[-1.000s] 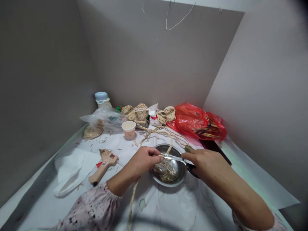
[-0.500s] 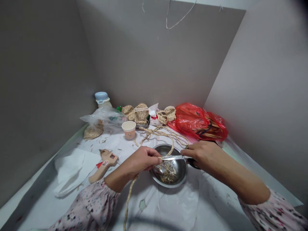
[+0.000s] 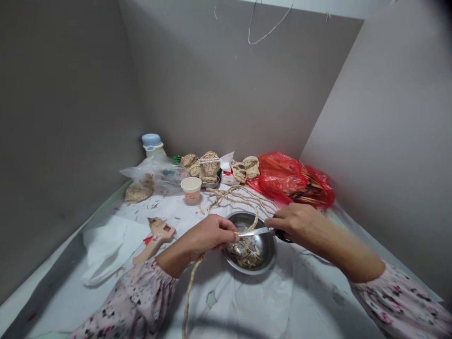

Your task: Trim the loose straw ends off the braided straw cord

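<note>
- the tabletop (image 3: 318, 301) is covered with white paper and carries everything; small straw bits lie scattered on it.
- at the back, well apart from the hands, there are a red plastic bag (image 3: 293, 179), small woven baskets (image 3: 208, 165), a clear bag (image 3: 158, 172), a bottle with blue cap (image 3: 152, 143) and a paper cup (image 3: 191, 189).
- a wooden tool (image 3: 155, 239) lies on the left, on white paper, touching nothing of the work.
- the metal bowl (image 3: 265, 256) stands in the middle, just under both hands, and holds cut straw scraps.
- the braided straw rope (image 3: 190, 287) runs from the near edge up into the left hand, and a further length curls behind the bowl. it looks light, soft along its length but rough and a bit stiff, so it bends and does not slip easily; the best hold is close beside the place of cutting, where it cannot swing.
- the left hand (image 3: 208, 235) is closed on the rope, pinching its end above the bowl rim.
- the right hand (image 3: 300, 223) is closed on the dark handles of the scissors (image 3: 256, 231). they are hard and sharp; the blades point to the left fingers, nearly touching the rope end.
</note>
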A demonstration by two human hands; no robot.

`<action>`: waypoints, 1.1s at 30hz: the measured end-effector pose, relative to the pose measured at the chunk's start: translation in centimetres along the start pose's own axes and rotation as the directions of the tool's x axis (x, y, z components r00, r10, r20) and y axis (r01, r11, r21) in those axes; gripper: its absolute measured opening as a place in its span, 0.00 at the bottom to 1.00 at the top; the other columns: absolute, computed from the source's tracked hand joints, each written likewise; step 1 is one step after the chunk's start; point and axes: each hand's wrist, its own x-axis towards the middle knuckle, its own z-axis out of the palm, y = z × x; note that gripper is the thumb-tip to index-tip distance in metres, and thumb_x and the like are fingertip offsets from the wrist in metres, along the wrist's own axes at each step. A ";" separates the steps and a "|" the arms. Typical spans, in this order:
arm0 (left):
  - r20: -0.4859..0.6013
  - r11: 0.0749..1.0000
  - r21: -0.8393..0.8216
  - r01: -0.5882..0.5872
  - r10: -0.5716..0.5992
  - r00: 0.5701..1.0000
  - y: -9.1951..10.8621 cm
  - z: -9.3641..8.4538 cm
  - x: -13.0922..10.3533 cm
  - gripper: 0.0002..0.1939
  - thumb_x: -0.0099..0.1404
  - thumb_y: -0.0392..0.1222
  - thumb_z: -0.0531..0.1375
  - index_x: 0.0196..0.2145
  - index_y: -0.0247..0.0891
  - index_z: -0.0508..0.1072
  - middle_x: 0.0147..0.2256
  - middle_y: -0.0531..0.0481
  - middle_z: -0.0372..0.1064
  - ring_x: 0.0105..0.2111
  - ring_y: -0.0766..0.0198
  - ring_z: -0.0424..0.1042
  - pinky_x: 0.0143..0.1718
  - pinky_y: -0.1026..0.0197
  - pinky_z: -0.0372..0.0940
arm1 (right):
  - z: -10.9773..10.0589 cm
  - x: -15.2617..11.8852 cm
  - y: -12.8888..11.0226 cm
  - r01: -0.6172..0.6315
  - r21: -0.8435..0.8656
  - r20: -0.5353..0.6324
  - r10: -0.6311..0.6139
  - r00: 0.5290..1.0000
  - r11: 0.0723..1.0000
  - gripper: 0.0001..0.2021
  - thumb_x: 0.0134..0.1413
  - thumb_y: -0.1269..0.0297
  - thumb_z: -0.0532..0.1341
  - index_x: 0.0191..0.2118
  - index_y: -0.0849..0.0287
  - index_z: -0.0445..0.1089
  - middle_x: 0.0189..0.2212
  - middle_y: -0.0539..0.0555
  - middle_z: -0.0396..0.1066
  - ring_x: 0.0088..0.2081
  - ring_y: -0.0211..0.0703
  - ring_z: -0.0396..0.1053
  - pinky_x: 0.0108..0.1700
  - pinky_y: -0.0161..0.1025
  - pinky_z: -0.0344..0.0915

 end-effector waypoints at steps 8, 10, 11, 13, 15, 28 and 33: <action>-0.001 1.000 -0.004 0.009 -0.009 1.000 0.1 0.1 0.1 0.06 0.48 0.39 0.62 0.23 0.33 0.75 0.14 0.59 0.57 0.15 0.74 0.49 0.17 0.66 0.40 | 0.8 -0.3 -0.3 -0.039 0.012 0.006 0.039 0.999 0.999 0.09 0.58 0.73 0.56 0.38 0.54 0.72 0.26 0.49 0.70 0.28 0.37 0.63 0.31 0.36 0.49; 0.000 1.000 -0.003 0.009 -0.009 1.000 0.1 0.1 0.0 0.06 0.48 0.39 0.62 0.23 0.33 0.74 0.14 0.59 0.57 0.15 0.74 0.49 0.17 0.66 0.40 | 1.3 -0.6 -0.4 -0.049 0.024 0.000 0.049 0.999 0.999 0.10 0.56 0.74 0.56 0.39 0.54 0.72 0.26 0.49 0.70 0.28 0.36 0.63 0.31 0.35 0.50; -0.002 1.000 -0.002 0.009 -0.009 1.000 0.0 0.2 0.0 0.06 0.48 0.40 0.62 0.23 0.33 0.74 0.14 0.59 0.57 0.15 0.74 0.49 0.17 0.66 0.40 | 1.6 -0.7 -0.4 -0.057 0.031 -0.002 0.057 0.998 0.998 0.11 0.55 0.75 0.56 0.39 0.54 0.73 0.25 0.49 0.69 0.28 0.37 0.64 0.31 0.35 0.50; -0.006 1.000 -0.008 0.013 -0.013 1.000 0.0 0.2 0.0 0.07 0.48 0.40 0.63 0.23 0.33 0.74 0.14 0.59 0.57 0.15 0.74 0.49 0.17 0.66 0.41 | 2.1 -1.0 -0.5 -0.078 0.066 -0.017 0.079 0.997 0.995 0.12 0.53 0.75 0.57 0.39 0.53 0.73 0.26 0.49 0.70 0.29 0.37 0.64 0.32 0.35 0.51; -0.018 1.000 -0.023 0.020 -0.021 1.000 0.0 0.3 0.0 0.07 0.47 0.41 0.63 0.24 0.33 0.74 0.15 0.59 0.58 0.15 0.74 0.49 0.17 0.66 0.41 | 2.5 -1.3 -0.7 -0.131 0.165 -0.045 0.140 0.989 0.978 0.11 0.53 0.74 0.57 0.40 0.54 0.73 0.28 0.50 0.71 0.31 0.37 0.66 0.33 0.34 0.54; -0.007 0.992 -0.086 -0.093 0.093 0.996 -0.6 1.4 0.1 0.12 0.50 0.43 0.66 0.31 0.32 0.75 0.22 0.55 0.66 0.21 0.71 0.60 0.23 0.67 0.54 | 4.5 2.6 -4.4 -0.210 0.974 0.201 0.754 0.626 -0.085 0.19 0.47 0.52 0.63 0.43 0.56 0.62 0.24 0.47 0.70 0.26 0.39 0.67 0.28 0.33 0.58; -0.052 0.982 0.023 -0.190 0.191 0.980 -0.7 1.8 0.4 0.17 0.47 0.38 0.67 0.37 0.34 0.74 0.26 0.54 0.67 0.28 0.66 0.64 0.30 0.64 0.59 | 4.5 3.1 -5.0 -0.115 0.991 0.124 0.844 0.521 -0.075 0.17 0.44 0.57 0.65 0.38 0.55 0.61 0.21 0.43 0.64 0.24 0.36 0.62 0.27 0.33 0.57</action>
